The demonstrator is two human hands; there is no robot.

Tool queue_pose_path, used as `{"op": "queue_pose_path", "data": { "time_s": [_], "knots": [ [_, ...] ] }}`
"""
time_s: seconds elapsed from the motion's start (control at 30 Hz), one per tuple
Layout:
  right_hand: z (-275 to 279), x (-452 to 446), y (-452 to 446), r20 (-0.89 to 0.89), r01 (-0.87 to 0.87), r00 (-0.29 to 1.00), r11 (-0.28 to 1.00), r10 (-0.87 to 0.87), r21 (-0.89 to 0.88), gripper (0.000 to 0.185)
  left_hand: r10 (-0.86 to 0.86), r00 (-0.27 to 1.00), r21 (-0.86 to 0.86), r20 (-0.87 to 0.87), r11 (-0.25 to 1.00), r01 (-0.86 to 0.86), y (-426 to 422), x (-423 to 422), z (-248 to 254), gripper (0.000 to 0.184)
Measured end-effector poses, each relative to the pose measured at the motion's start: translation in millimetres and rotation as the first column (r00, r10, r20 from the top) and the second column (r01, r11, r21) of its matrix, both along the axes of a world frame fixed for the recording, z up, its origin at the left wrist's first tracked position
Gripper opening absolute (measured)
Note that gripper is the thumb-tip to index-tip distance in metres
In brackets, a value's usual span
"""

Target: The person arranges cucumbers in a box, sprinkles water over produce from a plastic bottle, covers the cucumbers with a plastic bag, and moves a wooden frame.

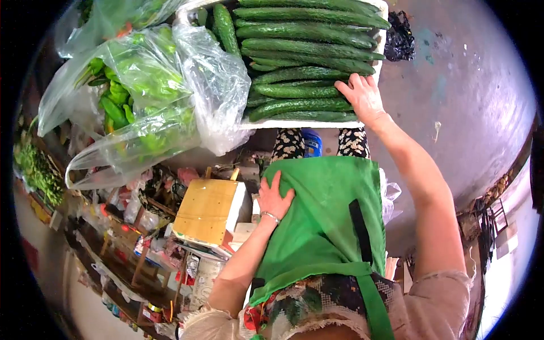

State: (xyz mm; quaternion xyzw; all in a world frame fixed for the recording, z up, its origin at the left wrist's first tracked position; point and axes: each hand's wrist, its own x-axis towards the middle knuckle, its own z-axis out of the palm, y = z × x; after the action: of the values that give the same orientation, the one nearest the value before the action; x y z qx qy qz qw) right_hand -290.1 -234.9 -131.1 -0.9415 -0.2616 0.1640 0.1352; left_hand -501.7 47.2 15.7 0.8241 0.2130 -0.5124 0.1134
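Long dark-green cucumbers [306, 59] lie side by side in a white foam box [306, 124] at the top of the head view. My right hand [364, 97] is at the box's right side, its fingers bent over the end of a cucumber [303, 90] near the front of the row. The undersides of those fingers are hidden. Lower down, my left hand [275, 198] lies flat on the green apron [323, 209] over my lap, fingers spread and holding nothing. A bracelet [271, 216] circles the left wrist.
Clear plastic bags [164, 85] of green peppers [116, 107] overlap the box's left side. A wooden-topped stool or box [205, 211] stands left of my lap. Cluttered shelves [141, 266] are at lower left. A black plastic bag [400, 35] lies on the floor right of the box.
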Motion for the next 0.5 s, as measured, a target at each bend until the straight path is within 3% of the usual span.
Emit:
{"op": "queue_pose_path", "data": {
  "time_s": [0.07,0.13,0.17,0.2,0.23,0.3,0.37,0.4,0.47,0.5],
  "knots": [
    [-0.9,-4.4,0.3,0.013,0.038,0.999,0.995,-0.039,0.092,0.034,0.003,1.0,-0.001,0.008,1.0,-0.003,-0.4,-1.9,-2.2,0.075],
    [-3.3,-11.6,2.1,-0.036,0.191,0.981,0.965,-0.188,0.181,0.032,0.022,0.999,-0.024,0.031,0.999,-0.021,-3.0,-1.4,-6.6,0.075],
    [3.9,-11.5,4.6,-0.057,0.236,0.972,0.961,-0.229,0.147,0.031,0.033,0.998,-0.039,0.046,0.999,-0.031,-4.1,0.8,-9.9,0.076],
    [8.4,-11.6,6.8,-0.064,0.232,0.972,0.961,-0.224,0.15,0.031,0.099,0.975,-0.179,0.197,0.982,-0.063,-8.2,15.2,-15.9,0.074],
    [12.2,-11.2,8.4,-0.034,0.249,0.968,0.948,-0.247,0.196,0.03,0.285,0.931,-0.297,0.229,0.931,-0.212,-15.2,31.3,-25.0,0.071],
    [20.0,-7.9,9.4,-0.017,0.264,0.963,0.93,-0.268,0.256,0.028,0.626,0.751,-0.544,0.209,0.713,-0.442,-31.0,69.0,-40.6,0.066],
    [27.1,-4.6,10.1,0.004,0.229,0.971,0.938,-0.238,0.259,0.028,0.899,0.424,-0.504,-0.106,0.319,-0.803,-51.8,117.6,-50.0,0.064],
    [29.4,-2.7,9.7,0.021,0.2,0.977,0.945,-0.212,0.258,0.027,0.937,0.278,-0.454,-0.211,0.158,-0.877,-57.2,137.3,-57.2,0.064],
    [34.9,-1.0,6.5,-0.028,0.183,0.983,0.941,-0.183,0.285,0.03,0.933,0.133,-0.519,-0.333,-0.064,-0.853,-62.9,155.8,-71.3,0.071],
    [38.6,0.2,5.9,-0.158,0.242,0.968,0.901,-0.196,0.36,0.031,0.93,0.109,-0.52,-0.352,-0.098,-0.848,-67.3,159.7,-71.3,0.069]
  ]
}}
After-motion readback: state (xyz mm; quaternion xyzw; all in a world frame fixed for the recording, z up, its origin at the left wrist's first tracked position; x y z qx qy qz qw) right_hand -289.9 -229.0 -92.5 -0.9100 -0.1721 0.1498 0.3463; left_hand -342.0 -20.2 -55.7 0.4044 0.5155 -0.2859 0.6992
